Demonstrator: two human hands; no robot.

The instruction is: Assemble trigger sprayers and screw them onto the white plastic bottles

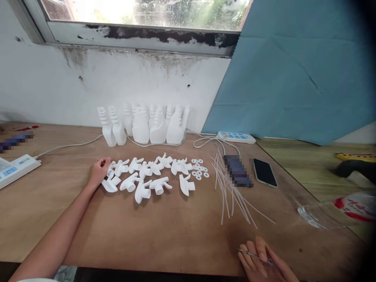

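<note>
At the left end of a group of white spray trigger heads, my left hand has its fingers closed against one trigger head. The fingertips are partly hidden there. My right hand, near the front edge of the table, pinches a slim pointed metal tool; its rear part is covered by the fingers. Small white ring washers lie just right of the trigger heads. Farther right, thin white tubes are spread loosely across the wood.
White bottles stand along the wall behind a cable. Power strips lie at the left and back right. A phone rests beside a blurred dark packet. A clear bottle lies at the right edge.
</note>
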